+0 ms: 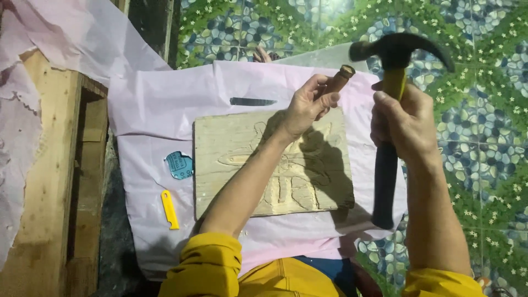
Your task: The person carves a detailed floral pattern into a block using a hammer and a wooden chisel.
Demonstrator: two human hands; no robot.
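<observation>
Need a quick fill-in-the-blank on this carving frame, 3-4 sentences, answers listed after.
1. The right hand holds a ____ raised above the work.
2. The left hand grips a chisel with a ____ handle.
3. The carved board lies on a sheet of ____ colour.
4. Left of the board lies a small scraper coloured ____.

Answers: hammer; wooden; pink; yellow

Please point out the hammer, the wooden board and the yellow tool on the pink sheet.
hammer (397, 50), head view, on its dark metal head.
wooden board (225, 165), head view, on its bare left part.
yellow tool (169, 209), head view, on the middle of its handle.
</observation>
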